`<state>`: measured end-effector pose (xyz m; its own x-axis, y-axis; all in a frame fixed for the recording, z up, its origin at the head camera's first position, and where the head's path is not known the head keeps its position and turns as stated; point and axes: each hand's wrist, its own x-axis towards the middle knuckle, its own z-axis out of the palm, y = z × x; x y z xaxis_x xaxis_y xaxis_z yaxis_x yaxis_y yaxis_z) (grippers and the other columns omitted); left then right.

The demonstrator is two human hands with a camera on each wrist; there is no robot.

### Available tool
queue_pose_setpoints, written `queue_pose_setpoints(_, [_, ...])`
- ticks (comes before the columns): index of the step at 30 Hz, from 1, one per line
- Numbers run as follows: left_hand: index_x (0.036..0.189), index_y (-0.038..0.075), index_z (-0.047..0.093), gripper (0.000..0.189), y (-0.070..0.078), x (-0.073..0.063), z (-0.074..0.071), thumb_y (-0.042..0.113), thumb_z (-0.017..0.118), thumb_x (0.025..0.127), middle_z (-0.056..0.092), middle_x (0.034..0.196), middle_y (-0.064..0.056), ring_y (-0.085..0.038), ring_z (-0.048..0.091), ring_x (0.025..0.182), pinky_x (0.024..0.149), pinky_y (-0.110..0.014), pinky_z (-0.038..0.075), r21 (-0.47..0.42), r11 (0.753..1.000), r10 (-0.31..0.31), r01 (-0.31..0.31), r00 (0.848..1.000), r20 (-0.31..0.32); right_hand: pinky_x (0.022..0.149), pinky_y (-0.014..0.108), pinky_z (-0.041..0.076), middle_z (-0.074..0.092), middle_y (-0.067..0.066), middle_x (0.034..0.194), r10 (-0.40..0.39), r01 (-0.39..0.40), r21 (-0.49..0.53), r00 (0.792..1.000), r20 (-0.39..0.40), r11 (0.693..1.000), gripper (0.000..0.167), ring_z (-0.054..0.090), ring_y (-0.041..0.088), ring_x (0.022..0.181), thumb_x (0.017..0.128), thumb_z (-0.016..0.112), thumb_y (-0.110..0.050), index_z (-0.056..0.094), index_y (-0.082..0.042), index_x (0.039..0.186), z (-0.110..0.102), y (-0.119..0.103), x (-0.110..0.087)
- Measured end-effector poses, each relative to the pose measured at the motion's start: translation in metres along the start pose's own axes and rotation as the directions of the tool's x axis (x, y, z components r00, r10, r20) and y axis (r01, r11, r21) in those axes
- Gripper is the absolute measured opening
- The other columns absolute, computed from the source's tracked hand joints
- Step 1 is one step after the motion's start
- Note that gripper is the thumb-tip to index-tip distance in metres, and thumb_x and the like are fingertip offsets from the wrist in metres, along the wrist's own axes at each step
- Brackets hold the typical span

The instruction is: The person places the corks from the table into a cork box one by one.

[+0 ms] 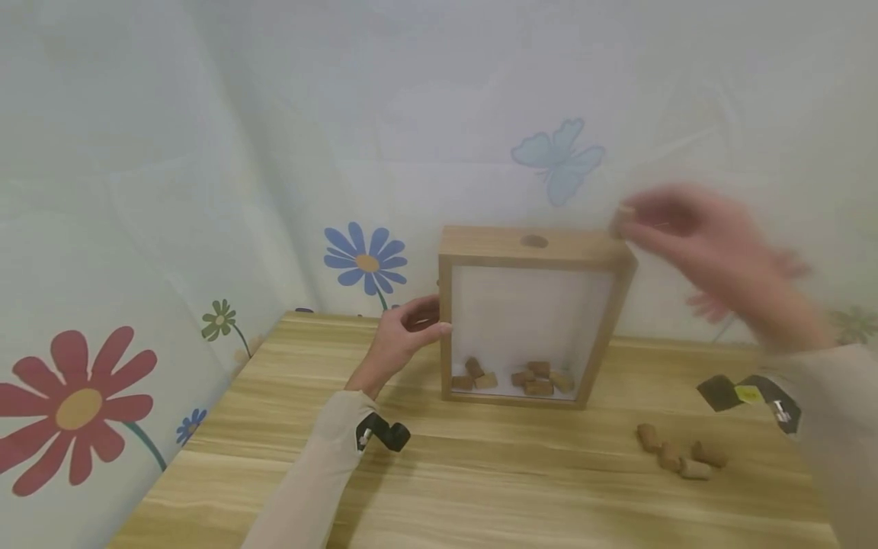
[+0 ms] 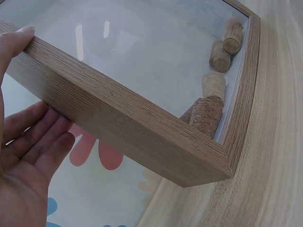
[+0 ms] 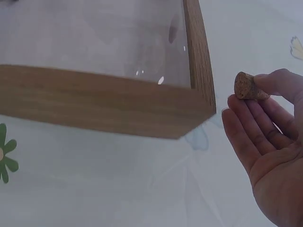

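Wooden box point(image 1: 490, 242) upright on desk point(image 1: 494, 480), corks point(image 1: 539, 387) inside along its bottom. Right hand point(image 1: 713, 240) pinches one cork point(image 3: 247, 87) at fingertips, just beside box's upper right corner. Left hand point(image 1: 405, 335) grips box's left side. Loose corks point(image 1: 669, 456) right of box.

Draped-off corner here, exact room unclear: pale sheeting point(image 1: 411, 91) at twelve o'clock, printed red flower point(image 1: 78, 409) at eight, wood-grain tabletop point(image 1: 480, 480) at six!

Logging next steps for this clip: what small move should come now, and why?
Probably carry the cork left to the hole atop the box: the right hand pinches it near the top's right corner, and other corks lie inside.
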<state>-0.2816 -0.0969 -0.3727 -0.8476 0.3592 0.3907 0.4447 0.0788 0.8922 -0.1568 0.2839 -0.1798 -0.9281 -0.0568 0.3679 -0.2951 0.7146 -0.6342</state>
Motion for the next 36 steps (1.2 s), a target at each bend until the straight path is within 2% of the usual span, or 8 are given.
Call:
queue_pose_setpoints(2, [0.147,0.004,0.061,0.058,0.000,0.000,0.000,0.021,0.081,0.096,0.068,0.138,-0.012,-0.028,0.064,0.128,0.106,-0.035,0.055,-0.005,1.000,-0.007,0.007,1.000,-0.001,0.083,0.016,0.057,0.068,0.007,0.137,-0.055,0.055,0.010,0.998,0.003,0.998,0.055,0.064,0.006,0.109,0.101,0.070,-0.048,0.061,-0.017,0.146,0.007,-0.005,0.008])
queue_pose_setpoints(4, [0.148,0.004,0.060,0.058,0.000,0.000,0.000,0.021,0.081,0.096,0.068,0.138,-0.012,-0.029,0.064,0.129,0.106,-0.035,0.055,-0.012,1.000,-0.012,0.012,1.000,0.000,0.092,0.009,0.049,0.069,0.008,0.136,-0.105,0.105,0.023,0.994,-0.002,0.994,0.051,0.063,0.006,0.113,0.102,0.072,-0.042,0.062,-0.015,0.144,0.014,-0.009,0.015])
queue_pose_setpoints(7, [0.148,0.004,0.060,0.058,0.000,0.000,0.000,0.021,0.081,0.096,0.068,0.138,-0.012,-0.030,0.064,0.129,0.106,-0.036,0.055,-0.018,1.000,-0.018,0.018,1.000,0.002,0.096,0.013,0.051,0.070,0.010,0.134,-0.182,0.183,0.032,0.983,-0.017,0.983,0.046,0.065,0.008,0.114,0.102,0.075,-0.031,0.063,-0.011,0.142,0.024,-0.016,0.024])
queue_pose_setpoints(12, [0.148,0.003,0.060,0.059,0.002,-0.001,0.000,0.021,0.081,0.095,0.068,0.138,-0.014,-0.031,0.064,0.129,0.107,-0.036,0.055,-0.018,1.000,-0.013,0.013,1.000,0.006,0.095,0.016,0.054,0.071,0.015,0.130,-0.246,0.247,0.032,0.969,-0.027,0.969,0.041,0.068,0.017,0.113,0.100,0.078,-0.021,0.067,-0.006,0.136,0.041,-0.025,0.037])
queue_pose_setpoints(18, [0.147,0.004,0.061,0.058,0.002,0.000,-0.001,0.022,0.081,0.096,0.068,0.137,-0.013,-0.029,0.065,0.127,0.106,-0.036,0.055,-0.011,1.000,-0.007,0.007,1.000,0.005,0.087,0.016,0.056,0.072,0.021,0.125,-0.279,0.280,0.056,0.960,-0.018,0.958,0.040,0.071,0.034,0.111,0.099,0.079,-0.019,0.067,0.000,0.132,0.057,-0.033,0.045])
queue_pose_setpoints(22, [0.147,0.004,0.061,0.059,0.001,0.000,-0.001,0.022,0.082,0.095,0.069,0.136,-0.012,-0.028,0.066,0.126,0.106,-0.036,0.055,-0.007,1.000,-0.002,0.002,1.000,0.006,0.090,0.020,0.058,0.072,0.020,0.123,-0.273,0.273,0.035,0.962,-0.008,0.961,0.037,0.070,0.032,0.111,0.100,0.077,-0.018,0.066,0.000,0.130,0.065,-0.035,0.048])
queue_pose_setpoints(29, [0.147,0.005,0.061,0.059,0.002,-0.001,-0.001,0.023,0.082,0.095,0.068,0.137,-0.011,-0.027,0.065,0.127,0.107,-0.036,0.055,0.019,1.000,-0.006,0.006,1.000,0.005,0.099,0.045,0.059,0.073,0.017,0.116,-0.301,0.300,-0.035,0.954,-0.011,0.953,0.031,0.069,0.029,0.108,0.097,0.078,-0.007,0.068,0.001,0.125,0.071,-0.032,0.049])
queue_pose_setpoints(36, [0.148,0.004,0.060,0.059,0.002,0.000,0.000,0.020,0.081,0.095,0.067,0.139,-0.014,-0.030,0.064,0.129,0.107,-0.037,0.055,0.008,1.000,-0.005,0.005,1.000,0.011,0.099,0.047,0.059,0.074,0.017,0.114,-0.318,0.318,-0.041,0.948,-0.003,0.947,0.030,0.070,0.029,0.106,0.095,0.079,-0.005,0.068,0.002,0.123,0.072,-0.031,0.049])
